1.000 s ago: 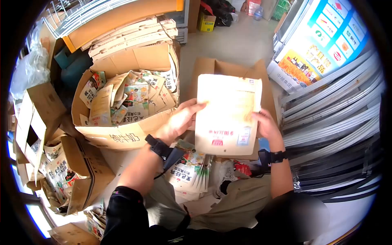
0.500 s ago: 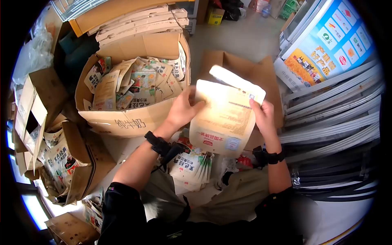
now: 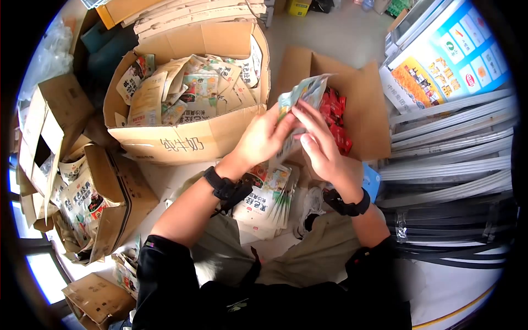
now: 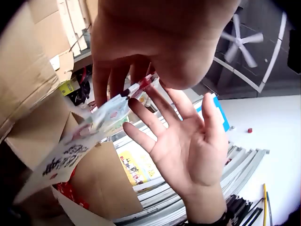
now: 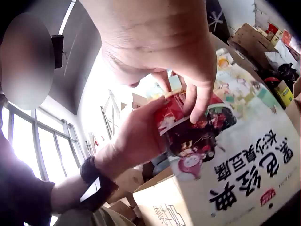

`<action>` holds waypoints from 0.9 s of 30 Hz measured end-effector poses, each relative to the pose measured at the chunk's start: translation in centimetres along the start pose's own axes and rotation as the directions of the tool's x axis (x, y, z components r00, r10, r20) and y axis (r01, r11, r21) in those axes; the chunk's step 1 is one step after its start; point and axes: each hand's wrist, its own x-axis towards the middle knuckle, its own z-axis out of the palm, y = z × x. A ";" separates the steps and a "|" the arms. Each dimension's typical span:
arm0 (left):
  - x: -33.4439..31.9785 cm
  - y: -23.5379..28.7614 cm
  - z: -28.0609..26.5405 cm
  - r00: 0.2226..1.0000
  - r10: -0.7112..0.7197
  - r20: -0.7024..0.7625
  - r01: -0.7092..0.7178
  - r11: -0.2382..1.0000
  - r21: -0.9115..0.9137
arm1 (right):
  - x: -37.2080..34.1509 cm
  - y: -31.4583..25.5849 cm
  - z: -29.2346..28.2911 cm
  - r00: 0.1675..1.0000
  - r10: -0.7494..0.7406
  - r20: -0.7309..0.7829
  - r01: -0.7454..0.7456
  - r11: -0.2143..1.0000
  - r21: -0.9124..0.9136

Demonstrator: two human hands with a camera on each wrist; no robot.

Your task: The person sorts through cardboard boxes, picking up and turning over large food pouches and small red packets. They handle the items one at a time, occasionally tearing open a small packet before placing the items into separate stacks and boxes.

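In the head view my left hand (image 3: 261, 137) grips a flat printed food pouch (image 3: 311, 91) by its edge, held up on its side. The pouch's front, with large black characters and a red-and-dark food picture, faces the camera in the right wrist view. My right hand (image 3: 324, 146) has its fingertips at the same edge, close to the left thumb. Its palm and extended fingers show in the left wrist view. Below both hands, a fanned stack of similar pouches (image 3: 258, 203) lies between the person's legs.
A large carton (image 3: 159, 146) of loose pouches stands left of the hands. Behind them, an open cardboard box (image 3: 366, 104) contains red packets (image 3: 336, 124). More boxes (image 3: 132, 192) line the left side. Bundled pale strips (image 3: 451, 148) and black strips (image 3: 451, 231) lie right.
The pouch has turned from lying broad, with its pale back up, to standing nearly edge-on. Both hands have come together at its edge, and the right hand has left its far side.
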 end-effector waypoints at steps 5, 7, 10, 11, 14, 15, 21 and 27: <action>0.0 -1.9 -2.6 0.993 -0.115 0.035 0.115 0.993 -0.005 | -0.3 1.7 -1.0 0.941 0.198 -0.275 -0.203 0.979 0.012; -0.6 -1.2 -3.3 0.971 -0.185 0.151 0.195 0.980 -0.049 | 0.3 1.3 -1.7 0.944 0.057 -0.325 -0.139 0.962 -0.236; -1.5 -0.9 -4.0 0.930 -0.241 0.277 0.278 0.955 -0.103 | -0.2 2.5 -2.2 0.989 0.068 -0.129 -0.109 0.935 -0.339; -1.7 -1.1 -4.2 0.919 -0.273 0.286 0.302 0.952 -0.059 | -0.6 2.5 -2.2 0.941 0.336 0.027 -0.336 0.942 0.002; -2.0 -2.2 -5.2 0.837 -0.454 0.306 0.469 0.883 0.027 | -3.0 5.4 -1.4 0.785 0.500 0.366 -0.555 0.830 0.058; -2.1 -2.2 -5.5 0.816 -0.489 0.308 0.485 0.869 0.093 | -2.6 4.5 -1.2 0.682 0.599 0.419 -0.632 0.771 -0.074; -3.0 -3.2 -7.2 0.857 -0.466 0.219 0.251 0.749 0.613 | -5.7 6.2 3.7 0.630 0.528 0.570 -0.595 0.799 -0.082; -3.3 -1.4 -8.7 0.876 -0.471 0.107 0.312 0.722 0.618 | -14.3 11.2 11.8 0.517 0.515 0.684 -0.653 0.754 -0.075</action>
